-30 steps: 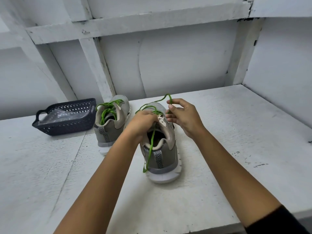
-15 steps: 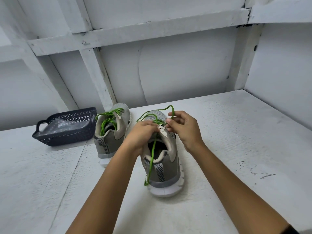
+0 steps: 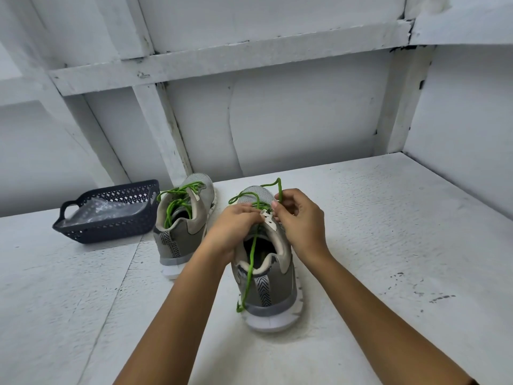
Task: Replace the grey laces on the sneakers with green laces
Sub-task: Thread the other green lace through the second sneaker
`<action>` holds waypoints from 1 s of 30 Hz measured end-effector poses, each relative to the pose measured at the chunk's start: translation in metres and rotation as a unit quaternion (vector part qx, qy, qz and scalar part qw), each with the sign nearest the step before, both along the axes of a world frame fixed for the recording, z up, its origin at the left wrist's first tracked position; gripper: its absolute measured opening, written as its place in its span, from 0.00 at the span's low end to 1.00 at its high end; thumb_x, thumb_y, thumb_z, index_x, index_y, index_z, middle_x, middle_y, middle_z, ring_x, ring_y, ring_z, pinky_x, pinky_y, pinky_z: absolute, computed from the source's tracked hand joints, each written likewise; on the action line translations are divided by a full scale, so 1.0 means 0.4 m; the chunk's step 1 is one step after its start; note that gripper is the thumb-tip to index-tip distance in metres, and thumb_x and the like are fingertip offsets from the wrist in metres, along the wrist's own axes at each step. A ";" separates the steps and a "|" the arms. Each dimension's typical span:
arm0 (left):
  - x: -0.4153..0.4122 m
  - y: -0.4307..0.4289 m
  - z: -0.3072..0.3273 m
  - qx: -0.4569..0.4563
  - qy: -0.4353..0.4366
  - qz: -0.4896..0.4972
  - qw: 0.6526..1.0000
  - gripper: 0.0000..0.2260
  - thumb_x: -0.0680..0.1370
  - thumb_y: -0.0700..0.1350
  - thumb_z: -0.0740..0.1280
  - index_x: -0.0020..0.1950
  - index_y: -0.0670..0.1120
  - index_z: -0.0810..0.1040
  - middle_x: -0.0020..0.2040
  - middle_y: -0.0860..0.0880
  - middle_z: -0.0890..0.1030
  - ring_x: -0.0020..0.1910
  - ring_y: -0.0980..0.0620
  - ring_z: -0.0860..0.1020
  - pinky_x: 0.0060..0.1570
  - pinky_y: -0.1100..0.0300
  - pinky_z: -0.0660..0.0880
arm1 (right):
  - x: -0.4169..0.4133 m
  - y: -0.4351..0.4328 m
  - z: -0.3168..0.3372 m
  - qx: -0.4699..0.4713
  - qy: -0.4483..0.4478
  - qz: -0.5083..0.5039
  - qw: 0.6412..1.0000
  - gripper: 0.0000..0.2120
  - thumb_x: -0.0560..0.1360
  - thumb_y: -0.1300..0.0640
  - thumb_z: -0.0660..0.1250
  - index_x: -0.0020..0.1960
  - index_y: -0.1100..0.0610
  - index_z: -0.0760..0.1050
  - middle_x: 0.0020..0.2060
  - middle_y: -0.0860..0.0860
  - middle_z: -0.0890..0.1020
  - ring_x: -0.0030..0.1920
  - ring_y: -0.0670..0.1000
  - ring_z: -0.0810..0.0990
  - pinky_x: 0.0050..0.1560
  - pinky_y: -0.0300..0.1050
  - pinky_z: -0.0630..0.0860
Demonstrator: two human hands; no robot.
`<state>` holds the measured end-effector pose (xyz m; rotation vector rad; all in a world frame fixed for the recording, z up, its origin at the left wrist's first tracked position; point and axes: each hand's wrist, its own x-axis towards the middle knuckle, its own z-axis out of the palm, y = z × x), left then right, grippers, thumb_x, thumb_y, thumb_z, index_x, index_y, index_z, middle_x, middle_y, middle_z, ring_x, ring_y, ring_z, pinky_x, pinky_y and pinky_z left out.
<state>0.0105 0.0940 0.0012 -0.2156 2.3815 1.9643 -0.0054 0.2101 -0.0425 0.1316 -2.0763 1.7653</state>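
Centre of frame: a grey mesh sneaker point(image 3: 266, 276) with beige collar and white sole stands on the white painted worktop point(image 3: 388, 245). Its heel faces the camera, which puts both eyelet rows within easy reach.

The left hand point(image 3: 236, 226) has its fingers curled down onto the upper at the eyelets, apparently to steady it. Whether it also nips the lace cannot be told.

The right hand point(image 3: 299, 218) pinches the thin green lace point(image 3: 251, 262) between thumb and forefinger just beside the right eyelet flap, with a loop rising above. The lace's other end trails through the opening and over the heel.

Judgement: the top eyelets are being threaded and the task is near its end.

Left of centre, a second sneaker point(image 3: 183, 226) is already laced green. No grey laces are in view. At mid-left, a dark perforated plastic basket point(image 3: 111, 215) holds a clear bag point(image 3: 102, 211).
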 end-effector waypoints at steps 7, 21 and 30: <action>0.001 0.004 -0.005 -0.024 0.001 -0.014 1.000 0.05 0.78 0.35 0.63 0.44 0.39 0.77 0.40 0.53 0.72 0.36 0.58 0.73 0.33 0.70 0.71 | -0.006 0.003 -0.007 0.019 -0.016 -0.012 1.000 0.03 0.74 0.59 0.70 0.45 0.55 0.77 0.36 0.46 0.81 0.40 0.46 0.81 0.44 0.38 0.76; -0.031 0.001 -0.059 -0.347 0.103 -0.022 0.932 0.10 0.75 0.41 0.65 0.52 0.45 0.84 0.61 0.43 0.72 0.65 0.46 0.66 0.65 0.56 0.64 | 0.000 0.006 -0.011 -0.052 -0.115 0.081 0.989 0.10 0.76 0.59 0.67 0.36 0.60 0.77 0.31 0.51 0.78 0.33 0.43 0.75 0.37 0.36 0.71; -0.012 0.013 -0.045 -0.333 0.078 -0.015 0.940 0.06 0.76 0.42 0.61 0.38 0.47 0.71 0.59 0.43 0.69 0.64 0.45 0.65 0.63 0.58 0.64 | -0.077 0.006 0.077 -0.167 -0.222 0.133 0.952 0.04 0.77 0.62 0.64 0.46 0.54 0.76 0.36 0.51 0.77 0.36 0.48 0.73 0.33 0.39 0.70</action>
